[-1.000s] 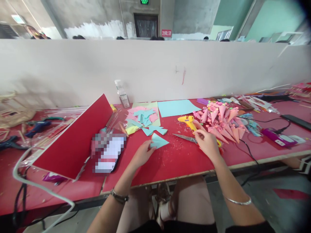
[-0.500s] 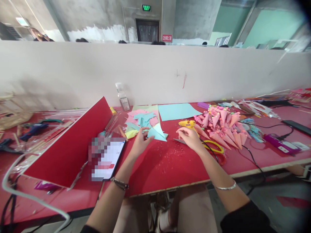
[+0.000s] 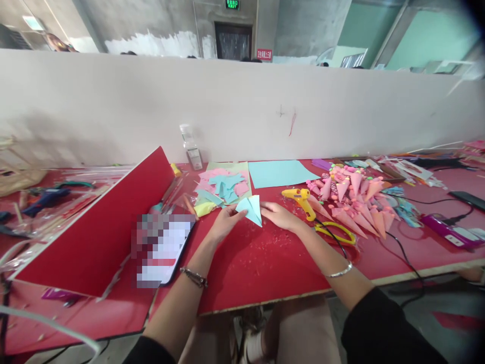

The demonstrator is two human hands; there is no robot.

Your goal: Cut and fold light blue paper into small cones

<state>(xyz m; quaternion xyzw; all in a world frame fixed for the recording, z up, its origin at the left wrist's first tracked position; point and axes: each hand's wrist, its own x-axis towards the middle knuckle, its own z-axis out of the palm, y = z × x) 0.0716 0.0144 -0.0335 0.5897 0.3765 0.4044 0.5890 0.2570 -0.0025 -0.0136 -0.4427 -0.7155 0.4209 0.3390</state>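
Note:
A light blue folded paper piece (image 3: 251, 208) is held up just above the table, pointed end down. My left hand (image 3: 227, 221) pinches its left side between thumb and fingers. At the paper's right edge, the fingers of my right hand (image 3: 280, 216) are closed on it, their tips partly hidden. Beyond the hands lies a pile of pink and light blue paper scraps (image 3: 227, 187). A yellow glue gun (image 3: 301, 199) rests right of my right hand, with yellow-handled scissors (image 3: 337, 231) near it.
Many pink paper cones (image 3: 356, 197) are heaped at the right. A light blue sheet (image 3: 280, 173) lies at the back. To the left are a phone (image 3: 170, 253) and a slanted red board (image 3: 102, 232). A clear bottle (image 3: 194, 154) stands against the white partition (image 3: 235, 111).
The light blue paper has been lifted off the table by my left hand. My right hand has moved left, away from the scissors, to the paper's right edge.

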